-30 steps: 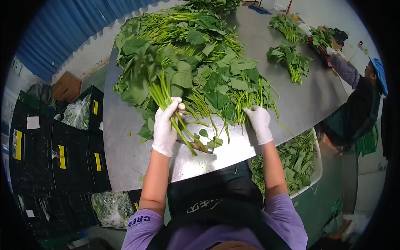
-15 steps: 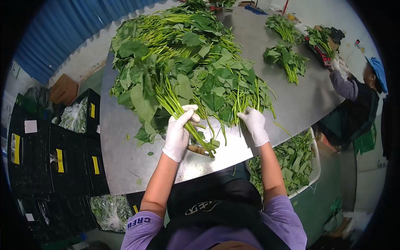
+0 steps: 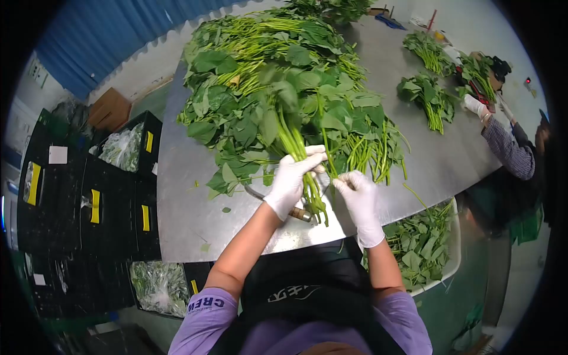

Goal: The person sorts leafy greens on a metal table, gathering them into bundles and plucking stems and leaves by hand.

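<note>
In gloved fingers, my left hand [image 3: 294, 179] grips a bunch of leafy greens [image 3: 290, 141], stems pointing down toward me and leaves away. My right hand [image 3: 360, 201], also gloved, is just to its right and pinches a single long green stem [image 3: 329, 155] beside the bunch. Beyond both hands a big pile of the same greens [image 3: 236, 77] covers much of the metal table [image 3: 198, 228]. Under my left hand lies a knife with a wooden handle [image 3: 300, 213], its blade partly hidden.
A white basket [image 3: 454, 254] of loose leaves stands below the table's right edge. Two separate bunches [image 3: 433, 102] lie at the far right, near a co-worker's gloved hand [image 3: 474, 105] and more greens. Black crates [image 3: 109, 222] are stacked on the left, some holding bagged greens [image 3: 160, 287].
My right hand has left the pile's near edge and come closer to my left hand, now with one stem. The bunch is more upright. The co-worker's hand has shifted, and the view has moved slightly.
</note>
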{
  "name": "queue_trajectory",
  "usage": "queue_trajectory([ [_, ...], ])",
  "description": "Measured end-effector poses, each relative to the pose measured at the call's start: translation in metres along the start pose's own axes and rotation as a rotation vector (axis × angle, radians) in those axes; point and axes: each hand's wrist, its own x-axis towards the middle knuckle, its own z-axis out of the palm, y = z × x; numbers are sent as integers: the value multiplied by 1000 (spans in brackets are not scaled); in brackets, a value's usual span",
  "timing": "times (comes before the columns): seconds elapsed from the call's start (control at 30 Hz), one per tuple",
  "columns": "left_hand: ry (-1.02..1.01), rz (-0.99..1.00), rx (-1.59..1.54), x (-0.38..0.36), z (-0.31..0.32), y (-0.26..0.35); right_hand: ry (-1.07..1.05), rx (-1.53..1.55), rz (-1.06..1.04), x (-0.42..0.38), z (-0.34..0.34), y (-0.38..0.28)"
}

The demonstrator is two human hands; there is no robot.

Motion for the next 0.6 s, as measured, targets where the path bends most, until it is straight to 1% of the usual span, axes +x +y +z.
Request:
queue_trajectory([
  [0.1, 13, 23, 36, 4, -1, -5, -93, 0, 15, -2, 1, -10],
  [0.13, 21, 35, 63, 4, -1, -6, -202, -20, 48, -1, -2, -11],
  [0.23, -11, 60, 116, -3, 5, -3, -182, 364, 183, 11, 3, -17],
  [0.27, -4, 69, 134, -4, 6, -4, -239, 523, 287, 18, 0, -25],
  [0.3, 3, 79, 153, -5, 6, -6, -173, 980, 463, 22, 3, -45],
  [0.37, -7, 58, 126, -3, 4, -11, -167, 955, 548, 30, -1, -41],
  [0.4, -3, 49, 100, -4, 4, -12, -117, 970, 531, 31, 3, -30],
  [0.5, 27, 49, 26, -4, 8, -10, -34, 977, 363, 23, 7, -24],
  [0.53, 35, 54, -11, -4, 9, -12, -88, 948, 354, 16, 5, -20],
  [0.57, 43, 56, -49, -4, 11, -13, -36, 938, 292, 11, 5, -22],
  [0.6, 16, 38, -40, -7, 14, -15, -76, 1065, 330, 8, -5, -30],
])
